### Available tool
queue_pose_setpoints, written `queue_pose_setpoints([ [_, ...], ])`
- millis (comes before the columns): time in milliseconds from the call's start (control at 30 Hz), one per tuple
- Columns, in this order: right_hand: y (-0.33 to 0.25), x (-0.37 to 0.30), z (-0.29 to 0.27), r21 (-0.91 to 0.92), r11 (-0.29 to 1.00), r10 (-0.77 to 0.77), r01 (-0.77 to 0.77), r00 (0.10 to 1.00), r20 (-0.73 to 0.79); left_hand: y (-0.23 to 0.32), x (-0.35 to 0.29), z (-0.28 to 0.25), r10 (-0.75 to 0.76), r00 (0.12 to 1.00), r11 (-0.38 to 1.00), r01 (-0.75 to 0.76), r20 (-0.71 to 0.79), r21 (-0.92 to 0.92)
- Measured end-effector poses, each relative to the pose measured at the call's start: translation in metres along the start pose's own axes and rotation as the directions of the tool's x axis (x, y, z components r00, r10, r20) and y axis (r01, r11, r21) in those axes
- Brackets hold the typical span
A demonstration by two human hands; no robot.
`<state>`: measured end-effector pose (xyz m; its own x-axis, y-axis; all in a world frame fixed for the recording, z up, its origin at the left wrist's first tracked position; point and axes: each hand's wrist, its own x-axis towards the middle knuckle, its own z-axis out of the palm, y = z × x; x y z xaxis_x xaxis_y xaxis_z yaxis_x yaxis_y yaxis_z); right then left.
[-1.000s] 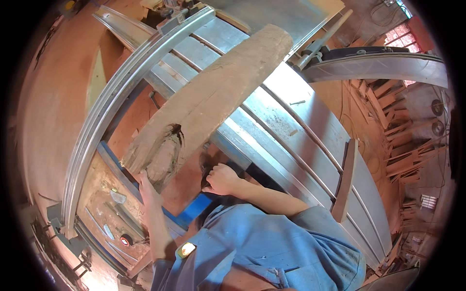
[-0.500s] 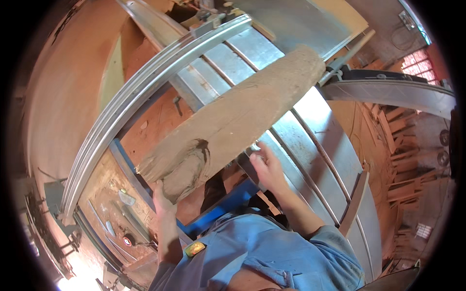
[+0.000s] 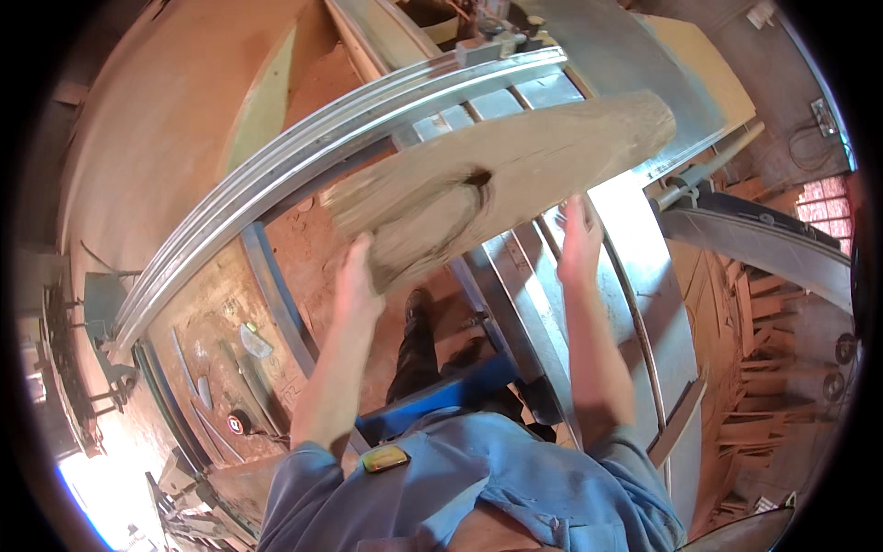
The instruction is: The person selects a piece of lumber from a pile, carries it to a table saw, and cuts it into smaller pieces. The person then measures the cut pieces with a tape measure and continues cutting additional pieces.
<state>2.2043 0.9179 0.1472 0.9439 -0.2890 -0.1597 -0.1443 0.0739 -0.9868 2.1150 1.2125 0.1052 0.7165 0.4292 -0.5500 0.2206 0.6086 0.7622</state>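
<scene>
A thick, rough wooden slab (image 3: 524,152) with a large dark knot slants across the slotted metal machine table (image 3: 635,216). Its left end juts out past the table over the gap to the floor. My left hand (image 3: 357,281) is closed on the near corner of that end, some fingers hidden behind the wood. Along the slab's near edge, right of its middle, my right hand (image 3: 579,241) is closed against the wood, and its fingertips are partly hidden. Both hands are a little blurred.
A long metal rail (image 3: 276,170) curves along the far left side. A wooden board (image 3: 221,340) at left carries a tape measure (image 3: 238,422) and several hand tools. A wood strip (image 3: 678,423) lies on the table's right side. Offcuts (image 3: 768,368) are piled at far right.
The slab has moved away from me and to the right, and has turned to lie more crosswise. Both hands have moved forward with it, arms more stretched out.
</scene>
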Motion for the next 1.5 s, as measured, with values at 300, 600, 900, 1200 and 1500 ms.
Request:
queue_pose_setpoints([
  [300,-0.006,0.03,0.015,-0.093,0.994,0.054,-0.06,0.996,-0.067,0.084,0.029,0.022,0.19,0.948,0.155,-0.284,0.254,0.946],
  [600,0.013,0.014,0.054,0.045,0.994,-0.104,0.101,0.993,0.052,-0.021,0.049,0.068,0.531,0.786,0.655,-0.618,0.316,0.436],
  [900,0.012,0.049,0.055,0.088,0.995,-0.04,0.042,0.999,-0.023,-0.026,0.064,0.124,0.589,0.75,0.57,-0.649,0.3,0.504],
  [1200,0.021,0.106,0.056,0.069,0.997,-0.019,0.023,0.998,-0.053,-0.027,0.103,0.163,0.625,0.703,0.502,-0.695,0.34,0.515],
  [1500,0.026,0.121,0.009,-0.172,0.962,-0.21,0.214,0.977,0.045,0.035,0.133,0.118,0.762,0.542,0.211,-0.726,0.356,0.654],
])
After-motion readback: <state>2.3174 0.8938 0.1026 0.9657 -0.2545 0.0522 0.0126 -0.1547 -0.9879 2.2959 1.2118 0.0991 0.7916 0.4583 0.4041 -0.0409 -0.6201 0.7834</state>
